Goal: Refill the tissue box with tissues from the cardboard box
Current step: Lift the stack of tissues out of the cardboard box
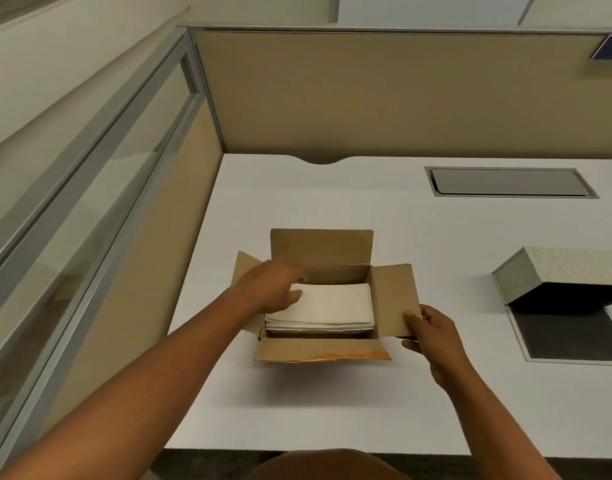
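- Reaching into the open cardboard box (323, 353) mid-counter (436, 237), the left hand (270, 289) lays spread fingers (295, 295) on the tissue stack (332, 306).
- The right hand (432, 332) pinches the box's right flap (396, 299).
- The tissue box (557, 275) lies open at far right, apparently unfilled; every transfer remains.
- No readable writing anywhere.

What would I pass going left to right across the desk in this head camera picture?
Glass partition → left hand → stack of tissues inside the open cardboard box → right hand holding the box's right flap → open tissue box at the far right.
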Demonstrator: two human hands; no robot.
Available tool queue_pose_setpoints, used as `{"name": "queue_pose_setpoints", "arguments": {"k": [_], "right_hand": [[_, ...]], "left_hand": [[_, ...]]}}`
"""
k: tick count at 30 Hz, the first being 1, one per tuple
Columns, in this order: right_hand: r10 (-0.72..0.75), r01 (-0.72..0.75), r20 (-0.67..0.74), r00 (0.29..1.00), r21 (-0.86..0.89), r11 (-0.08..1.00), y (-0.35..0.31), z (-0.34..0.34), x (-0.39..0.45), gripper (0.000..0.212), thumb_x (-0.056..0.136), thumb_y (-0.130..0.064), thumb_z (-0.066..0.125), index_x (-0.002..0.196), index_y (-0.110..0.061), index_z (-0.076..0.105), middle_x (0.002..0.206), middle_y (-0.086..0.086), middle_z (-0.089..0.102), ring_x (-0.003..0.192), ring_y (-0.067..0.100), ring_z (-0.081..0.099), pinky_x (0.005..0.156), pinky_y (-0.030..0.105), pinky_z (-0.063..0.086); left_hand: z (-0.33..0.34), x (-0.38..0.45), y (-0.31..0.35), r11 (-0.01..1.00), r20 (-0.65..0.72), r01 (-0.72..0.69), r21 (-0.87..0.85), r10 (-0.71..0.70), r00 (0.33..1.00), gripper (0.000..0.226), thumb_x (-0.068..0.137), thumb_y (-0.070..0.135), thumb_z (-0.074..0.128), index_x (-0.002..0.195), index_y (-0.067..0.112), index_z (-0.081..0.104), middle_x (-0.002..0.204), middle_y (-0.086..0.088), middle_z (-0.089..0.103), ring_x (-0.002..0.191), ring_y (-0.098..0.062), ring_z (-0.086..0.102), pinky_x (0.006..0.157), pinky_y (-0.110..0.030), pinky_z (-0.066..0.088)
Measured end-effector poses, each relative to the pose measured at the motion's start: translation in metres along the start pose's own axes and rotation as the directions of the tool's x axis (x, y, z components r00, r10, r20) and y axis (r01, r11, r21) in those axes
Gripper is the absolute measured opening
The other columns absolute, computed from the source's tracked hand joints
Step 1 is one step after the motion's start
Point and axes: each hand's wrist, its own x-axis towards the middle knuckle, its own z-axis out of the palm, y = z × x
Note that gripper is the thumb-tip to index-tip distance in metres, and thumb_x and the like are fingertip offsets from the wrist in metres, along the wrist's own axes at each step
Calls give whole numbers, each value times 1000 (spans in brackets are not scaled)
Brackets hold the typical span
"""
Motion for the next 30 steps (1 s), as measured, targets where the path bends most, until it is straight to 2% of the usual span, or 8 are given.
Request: {"name": "queue_pose_setpoints", "arguments": {"k": [2,6,10,12,14,20,24,30], "right_hand": [[3,-3,-2,1000,-7,1000,1,-1,2,15,100,-22,53,112,-18,62,107,6,67,90,24,67,64,28,55],[-31,32,12,999,-62,998,-1,-2,5,14,100,-25,53,109,-19,61,107,5,67,92,25,66,65,28,54],[-66,71,47,997,-101,992,-8,5,1,14,101,-25,52,111,-20,60,107,4,67,92,27,68,65,29,54],[-73,80,66,995,-113,990,-12,9,-5,13,101,-25,52,110,-21,60,106,2,68,89,25,69,65,28,53],[-24,25,11,1000,-105,994,-7,-6,11,11,101,-26,52,107,-24,60,104,1,68,85,23,71,64,28,53],[-23,25,14,1000,-111,994,-6,-4,1,9,100,-27,52,104,-25,60,102,0,69,81,20,72,64,28,52],[-19,19,4,1000,-111,994,-7,-3,1,12,100,-27,53,106,-22,62,101,1,70,78,19,72,63,28,52],[-10,11,9,1000,-144,990,-15,-8,4,12,99,-26,55,106,-22,63,102,2,71,78,20,72,65,30,52]], "left_hand": [[4,18,10,1000,197,10,-18,-7,980,56,90,50,60,139,22,54,142,-1,56,126,-22,53,100,-36,47],[13,46,11,981,439,164,-107,-101,893,83,85,63,60,152,20,37,157,-3,39,140,-25,41,113,-40,37],[19,51,-8,967,600,250,-56,-168,782,80,77,63,70,141,21,49,145,-2,53,126,-24,52,106,-42,44],[23,50,-12,966,619,256,-42,-176,765,77,73,63,73,136,24,52,138,0,56,120,-22,53,101,-40,46],[31,84,1,976,672,217,-5,-157,723,79,70,63,75,135,25,52,137,1,56,119,-22,53,100,-38,47],[38,82,4,977,681,198,75,-195,706,95,66,65,78,142,20,44,145,-3,50,125,-25,51,106,-42,44],[42,84,7,983,723,178,48,-158,672,102,63,65,80,146,19,42,147,-3,48,130,-25,48,110,-43,41],[44,78,6,993,644,112,28,-104,758,94,63,67,78,138,22,44,136,-7,48,122,-26,46,105,-42,43]]}}
